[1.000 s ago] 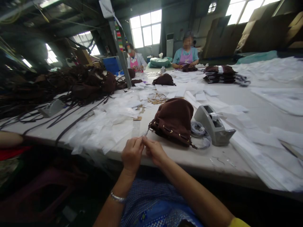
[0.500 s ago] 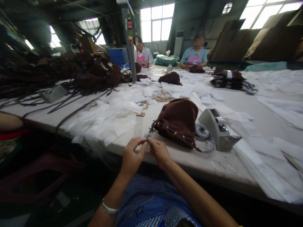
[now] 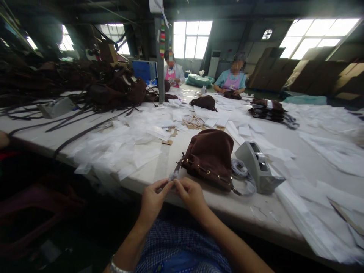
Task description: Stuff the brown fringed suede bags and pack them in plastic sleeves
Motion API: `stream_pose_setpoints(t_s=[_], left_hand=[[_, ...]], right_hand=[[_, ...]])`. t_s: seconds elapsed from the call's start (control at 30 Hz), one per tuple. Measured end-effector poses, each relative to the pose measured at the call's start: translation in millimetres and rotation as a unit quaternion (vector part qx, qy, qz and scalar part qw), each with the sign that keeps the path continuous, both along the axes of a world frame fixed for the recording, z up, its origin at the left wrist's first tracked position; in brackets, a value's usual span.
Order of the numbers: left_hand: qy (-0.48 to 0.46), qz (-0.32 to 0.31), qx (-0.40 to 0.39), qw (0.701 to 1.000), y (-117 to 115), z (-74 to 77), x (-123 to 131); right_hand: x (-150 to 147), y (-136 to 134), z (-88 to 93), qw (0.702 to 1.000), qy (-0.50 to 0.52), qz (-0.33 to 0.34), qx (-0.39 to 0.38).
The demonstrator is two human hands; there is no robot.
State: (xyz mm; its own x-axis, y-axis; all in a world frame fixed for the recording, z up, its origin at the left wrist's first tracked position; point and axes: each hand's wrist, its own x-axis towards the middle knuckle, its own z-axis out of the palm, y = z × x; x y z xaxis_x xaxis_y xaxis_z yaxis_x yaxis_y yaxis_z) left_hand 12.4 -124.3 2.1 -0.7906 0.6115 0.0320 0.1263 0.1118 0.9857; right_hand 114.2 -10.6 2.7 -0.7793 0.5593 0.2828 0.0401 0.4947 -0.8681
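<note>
A dark brown drawstring bag (image 3: 209,157) with gold eyelets lies on its side at the table's front edge. From its left end a dark strap runs to a bit of clear plastic wrapping (image 3: 173,176). My left hand (image 3: 153,197) pinches this wrapped strap end between thumb and fingertips. Close against it, my right hand (image 3: 192,193) pinches the same piece; the fingers partly hide it. At the bag's right side rests a coil of plastic-wrapped strap (image 3: 239,168), beside a grey tape dispenser (image 3: 260,170).
Thin white plastic bags (image 3: 127,144) and brown card tags (image 3: 193,122) spread over the table. Scissors (image 3: 342,214) lie at the right. Further back are stacked brown bags (image 3: 267,108), a metal post (image 3: 160,64) and two people working. Brown bags with trailing straps (image 3: 113,89) are heaped at left.
The view has shifted a little, so the bag and table sit lower. Both hands still pinch the wrapped strap end, with slightly changed finger positions.
</note>
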Motion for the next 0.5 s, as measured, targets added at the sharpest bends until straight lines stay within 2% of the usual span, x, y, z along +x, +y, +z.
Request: stream_pose_setpoints(t_s=[0.13,0.23,0.3,0.37,0.43,0.5], left_hand=[[-0.032,0.017,0.007,0.999,-1,-8.6,-1],[-0.007,0.030,-0.018,0.999,-1,-12.5,-7],[0.019,0.021,-0.031,0.999,-2,-14.7,-12],[0.053,0.014,-0.036,0.998,-3,-18.3,-19],[0.095,0.019,-0.038,0.995,-5,-23.8,-25],[0.133,0.014,-0.038,0.990,-7,-30.4,-32]], right_hand=[[-3,1,6.0,0.992,-0.058,-0.016,0.109],[-9,4,6.1,0.987,-0.096,-0.021,0.126],[-14,8,6.2,0.990,-0.112,0.001,0.089],[-20,13,6.9,0.990,-0.131,0.044,0.007],[-28,19,6.9,0.980,-0.152,0.089,-0.089],[-36,22,4.7,0.967,-0.169,0.114,-0.154]])
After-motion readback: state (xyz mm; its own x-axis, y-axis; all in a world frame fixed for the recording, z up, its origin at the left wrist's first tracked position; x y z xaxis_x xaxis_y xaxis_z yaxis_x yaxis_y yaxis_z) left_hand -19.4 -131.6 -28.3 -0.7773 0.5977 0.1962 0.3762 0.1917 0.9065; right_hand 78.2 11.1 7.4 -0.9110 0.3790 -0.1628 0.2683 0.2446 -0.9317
